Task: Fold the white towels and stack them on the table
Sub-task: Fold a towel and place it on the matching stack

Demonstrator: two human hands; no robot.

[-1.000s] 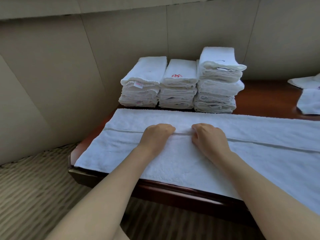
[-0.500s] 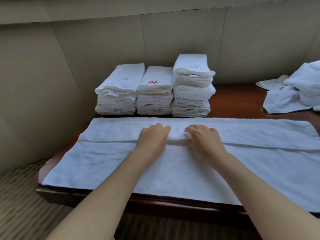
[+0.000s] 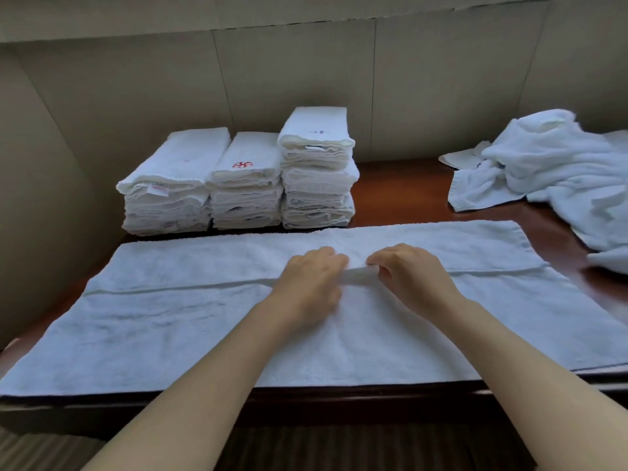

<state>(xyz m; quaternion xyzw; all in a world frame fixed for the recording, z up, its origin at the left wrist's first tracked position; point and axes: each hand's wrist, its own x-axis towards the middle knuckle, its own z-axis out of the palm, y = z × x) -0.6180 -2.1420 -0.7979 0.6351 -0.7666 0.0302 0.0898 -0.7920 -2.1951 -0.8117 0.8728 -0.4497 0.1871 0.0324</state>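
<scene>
A long white towel (image 3: 170, 321) lies spread across the dark wooden table (image 3: 401, 195), its far part folded toward me so a folded edge runs along its length. My left hand (image 3: 311, 280) and my right hand (image 3: 409, 271) sit side by side at the middle of that edge. Each hand pinches the edge, which bunches up slightly between them. Three stacks of folded white towels (image 3: 244, 185) stand behind the towel at the back left, the right stack tallest.
A loose heap of unfolded white towels (image 3: 560, 171) lies at the back right of the table. A beige panelled wall rises right behind the table. The table's front edge runs below my forearms, with striped carpet beneath.
The view has shifted right and down, bringing the loose towel heap into sight. My hands stay at the towel's middle, and their fingers have curled to pinch the folded edge.
</scene>
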